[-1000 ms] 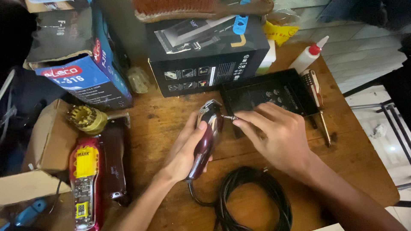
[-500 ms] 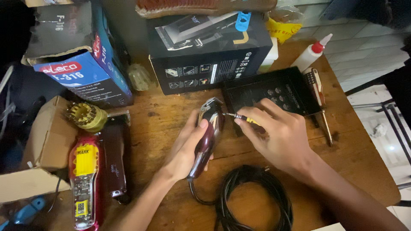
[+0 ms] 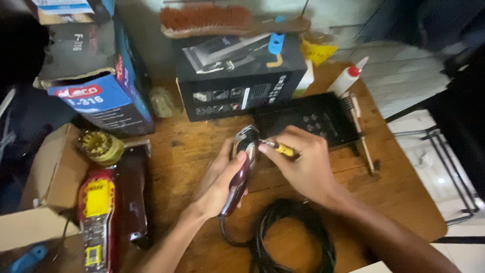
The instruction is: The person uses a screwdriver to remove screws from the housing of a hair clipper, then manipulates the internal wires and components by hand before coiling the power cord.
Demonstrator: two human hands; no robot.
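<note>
Maroon hair clipper [image 3: 241,174] lies mid-worktop, blade end toward the far edge. Left hand [image 3: 218,182] curled around its body, thumb on top. Right hand [image 3: 305,164] pinched shut on a yellow-handled screwdriver [image 3: 277,147], tip at the clipper head. Black cord [image 3: 293,237] coiled by the near edge. Black tray [image 3: 313,119] just behind the right hand.

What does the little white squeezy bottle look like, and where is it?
Start at the big black cardboard box at the back of the wooden table. Look to its right, past the flat black plastic tray, near the table's far right edge. There lies the small white plastic bottle, tilted, the only thing with a red collar under its pointed tip.
</note>
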